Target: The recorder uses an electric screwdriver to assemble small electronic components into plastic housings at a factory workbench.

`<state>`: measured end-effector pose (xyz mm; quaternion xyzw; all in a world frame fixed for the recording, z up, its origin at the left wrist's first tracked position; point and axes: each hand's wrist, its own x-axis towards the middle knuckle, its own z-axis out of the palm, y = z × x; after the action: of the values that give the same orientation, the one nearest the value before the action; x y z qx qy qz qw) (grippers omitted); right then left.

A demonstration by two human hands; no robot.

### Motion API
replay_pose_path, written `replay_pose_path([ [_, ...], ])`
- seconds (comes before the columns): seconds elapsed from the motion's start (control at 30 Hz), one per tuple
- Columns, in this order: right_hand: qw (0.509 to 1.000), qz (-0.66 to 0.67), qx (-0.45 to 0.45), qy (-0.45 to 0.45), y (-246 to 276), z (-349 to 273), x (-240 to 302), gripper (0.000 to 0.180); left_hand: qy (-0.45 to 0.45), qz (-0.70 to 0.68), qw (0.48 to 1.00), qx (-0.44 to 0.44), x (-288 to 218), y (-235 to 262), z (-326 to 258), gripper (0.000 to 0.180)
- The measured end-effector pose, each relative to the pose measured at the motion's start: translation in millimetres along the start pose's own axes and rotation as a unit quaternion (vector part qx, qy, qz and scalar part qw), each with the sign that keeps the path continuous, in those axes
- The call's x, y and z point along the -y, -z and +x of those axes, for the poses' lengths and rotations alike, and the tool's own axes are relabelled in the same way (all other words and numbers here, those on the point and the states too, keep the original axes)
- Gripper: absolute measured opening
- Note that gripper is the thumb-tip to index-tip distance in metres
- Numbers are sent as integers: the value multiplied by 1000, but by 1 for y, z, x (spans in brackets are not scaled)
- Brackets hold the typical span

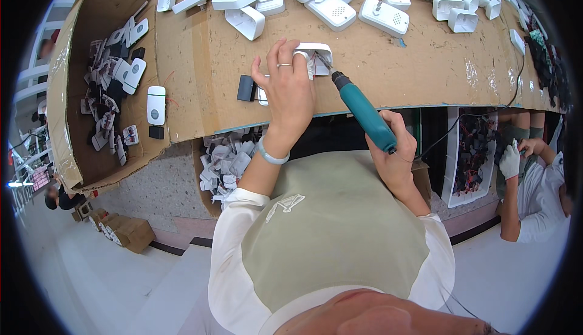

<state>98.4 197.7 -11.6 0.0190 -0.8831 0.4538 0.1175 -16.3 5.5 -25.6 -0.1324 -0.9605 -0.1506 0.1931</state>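
Note:
My right hand (393,156) is wrapped round the rear end of a green electric screwdriver (366,111) with a black nose. Its bit points up and left into an open white plastic housing (326,50) on the cardboard-covered bench. My left hand (288,83) grips the left side of that housing, its fingers over the edge and hiding much of the inside. A few thin wires show inside the housing. Beside my left wrist lie a black block (246,88) and a white part (263,96), which my hand partly covers.
White housings (331,11) are heaped along the bench's far side. At left, a cardboard box (67,86) holds white and black units; one unit (156,105) lies beside it. A cable (520,80) hangs at right. A gloved co-worker (510,162) sits near a white crate (452,159).

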Motion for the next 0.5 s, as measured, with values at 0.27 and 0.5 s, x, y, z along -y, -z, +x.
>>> replay_pose_path([
  [0.27,998,40,-37,13,5,-4,1,40,0,6,1000,11,0,1,0,22],
  [0.5,990,86,-97,-59,16,-11,5,27,-4,3,1000,6,1,1,0,24],
])
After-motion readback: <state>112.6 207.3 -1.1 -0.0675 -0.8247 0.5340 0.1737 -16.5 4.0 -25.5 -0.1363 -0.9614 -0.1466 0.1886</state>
